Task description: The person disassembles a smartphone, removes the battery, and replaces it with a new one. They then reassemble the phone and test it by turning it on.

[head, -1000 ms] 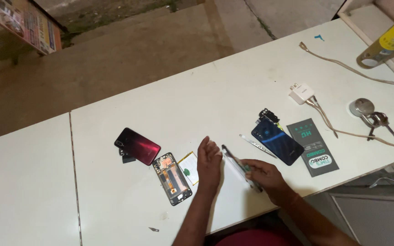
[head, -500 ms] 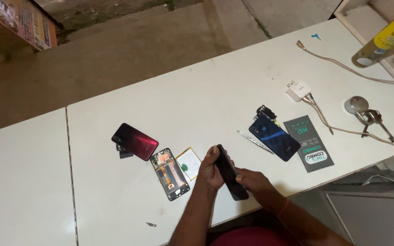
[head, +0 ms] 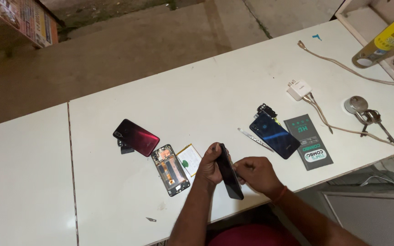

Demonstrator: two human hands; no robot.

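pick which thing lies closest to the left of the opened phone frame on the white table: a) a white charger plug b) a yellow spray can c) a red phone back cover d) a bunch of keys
c: the red phone back cover lies just up and left of the opened phone frame, while the spray can, keys and charger plug sit far off toward the right end of the table.

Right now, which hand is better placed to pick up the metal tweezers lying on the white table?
Right. The right hand sits nearer the thin metal tweezers, only touching the black phone panel that the left hand grips.
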